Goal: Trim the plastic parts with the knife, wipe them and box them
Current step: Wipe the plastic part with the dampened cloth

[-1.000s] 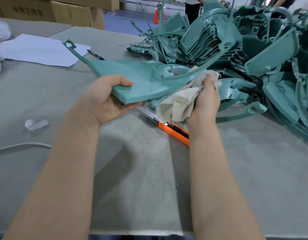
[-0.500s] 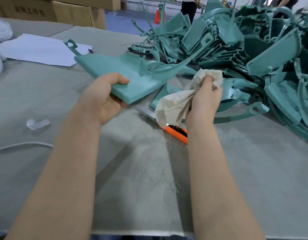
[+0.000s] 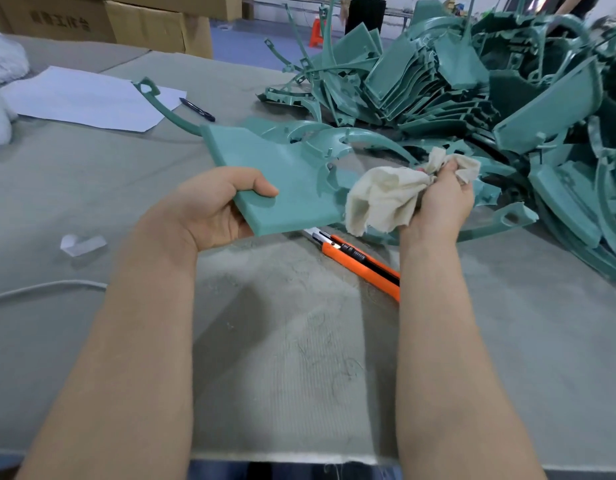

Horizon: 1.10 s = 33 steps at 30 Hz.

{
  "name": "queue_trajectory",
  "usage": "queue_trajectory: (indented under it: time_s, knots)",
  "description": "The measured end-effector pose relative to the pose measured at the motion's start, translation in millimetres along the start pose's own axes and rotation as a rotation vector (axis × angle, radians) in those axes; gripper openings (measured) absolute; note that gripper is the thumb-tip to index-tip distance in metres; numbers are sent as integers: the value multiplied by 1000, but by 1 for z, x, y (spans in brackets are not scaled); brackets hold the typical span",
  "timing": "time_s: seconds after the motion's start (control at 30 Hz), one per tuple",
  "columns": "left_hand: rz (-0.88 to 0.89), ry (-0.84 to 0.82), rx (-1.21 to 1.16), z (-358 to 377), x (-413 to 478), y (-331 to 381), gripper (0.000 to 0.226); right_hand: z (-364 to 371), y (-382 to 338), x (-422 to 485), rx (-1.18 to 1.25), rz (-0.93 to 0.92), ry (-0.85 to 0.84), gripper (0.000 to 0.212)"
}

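My left hand (image 3: 213,209) grips the near corner of a teal plastic part (image 3: 282,171), thumb on top, holding it roughly flat above the table. A thin curved arm with a loop sticks out from the part's far left. My right hand (image 3: 441,202) holds a bunched cream cloth (image 3: 379,199) just right of the part's edge. An orange utility knife (image 3: 362,263) lies on the table beneath, between my forearms, its blade end under the part.
A big heap of teal plastic parts (image 3: 472,98) fills the far right of the grey felt table (image 3: 299,358). White paper (image 3: 88,98) and a pen (image 3: 197,109) lie far left, with cardboard boxes (image 3: 109,19) behind. A tape scrap (image 3: 83,244) and a white cable (image 3: 40,289) lie left.
The teal part has turned in my left hand, its flat face now up and swung toward the right. My right hand with the cloth has dropped slightly beside the part's edge.
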<state>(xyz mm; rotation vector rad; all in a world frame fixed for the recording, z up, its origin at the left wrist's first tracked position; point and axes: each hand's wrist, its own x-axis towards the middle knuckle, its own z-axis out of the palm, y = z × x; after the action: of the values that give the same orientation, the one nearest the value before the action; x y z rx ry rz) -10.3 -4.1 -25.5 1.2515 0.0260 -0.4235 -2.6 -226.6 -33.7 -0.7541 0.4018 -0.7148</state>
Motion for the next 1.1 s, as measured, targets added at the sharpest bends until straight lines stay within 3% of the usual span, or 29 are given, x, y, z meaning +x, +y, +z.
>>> queue_trajectory:
  time_s: [0.2,0.3,0.4,0.47,0.57,0.67,0.77,0.83,0.9,1.0,1.1]
  knots:
    - [58,84,-90,-11,0,4,31,2,-3,-3,-98,-65,-106,10]
    - [104,142,-157,-10,2,4,22,-1,0,-3,-347,-89,-80,29]
    - [160,185,-188,-5,5,3,19,-3,0,-1,-368,-25,-26,42]
    - [201,246,-186,-5,7,3,24,-3,-1,0,-288,-21,-52,35]
    - [211,337,-165,-11,10,4,31,2,-1,-2,-302,-106,-231,7]
    - [167,373,-127,-19,11,5,39,3,3,-2,-523,-274,-329,15]
    - [156,325,-104,-21,11,5,37,0,5,1,-653,-350,-183,36]
    - [166,297,-82,-18,11,3,34,-4,4,3,-630,-285,-78,43]
    - [189,321,-87,-16,12,3,33,-6,2,2,-459,-152,-51,42]
    - [233,406,-153,-20,16,4,37,1,3,-2,-168,39,-223,16]
    - [232,431,-174,-25,17,5,38,5,7,-6,-227,-6,-355,10]
